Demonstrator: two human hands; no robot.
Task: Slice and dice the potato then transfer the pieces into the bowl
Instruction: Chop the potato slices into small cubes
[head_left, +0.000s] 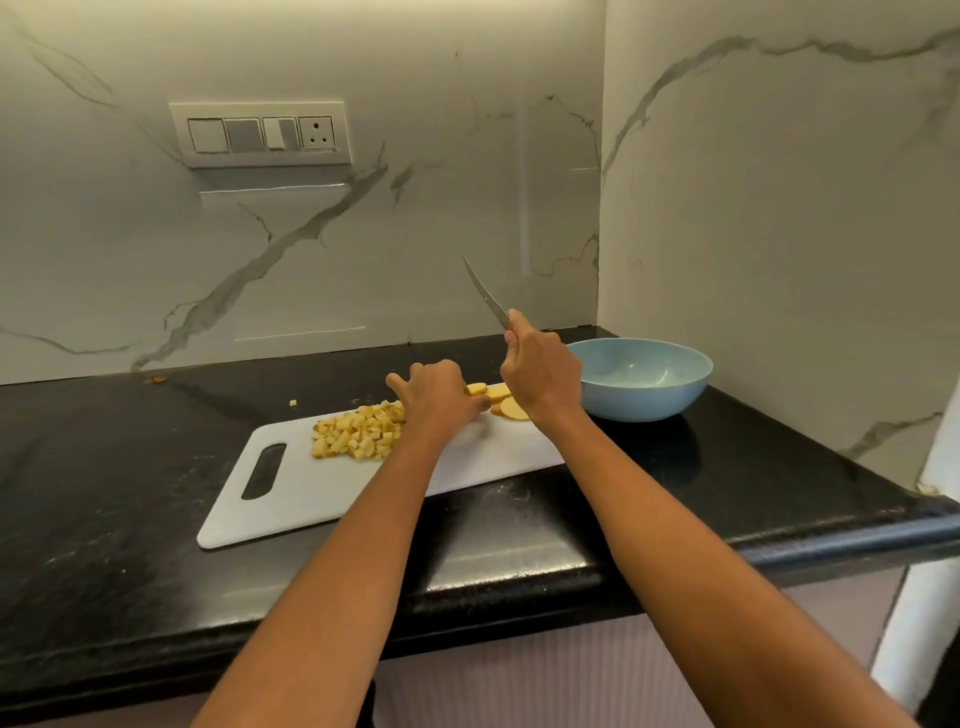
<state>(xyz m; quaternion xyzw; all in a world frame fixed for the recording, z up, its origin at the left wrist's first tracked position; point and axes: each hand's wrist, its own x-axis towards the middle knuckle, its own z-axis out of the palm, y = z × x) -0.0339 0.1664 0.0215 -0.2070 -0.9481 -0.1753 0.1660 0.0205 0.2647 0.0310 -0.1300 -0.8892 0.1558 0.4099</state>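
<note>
A white cutting board (322, 488) lies on the black counter. A pile of diced potato (356, 431) sits on its middle. Several round potato slices (511, 408) lie at the board's far right end. My left hand (436, 397) rests on the board between the dice and the slices, fingers curled toward the slices; whether it grips one is hidden. My right hand (540, 371) is shut on a knife (485, 293), lifted above the slices with the blade pointing up and to the left. A light blue bowl (670, 395) stands right of the board and looks bare inside.
One stray potato cube (293, 402) lies on the counter (104, 493) behind the board. A small orange scrap (158, 379) sits by the marble backsplash. A marble side wall (779, 234) rises just behind the bowl. A switch panel (262, 134) is on the back wall.
</note>
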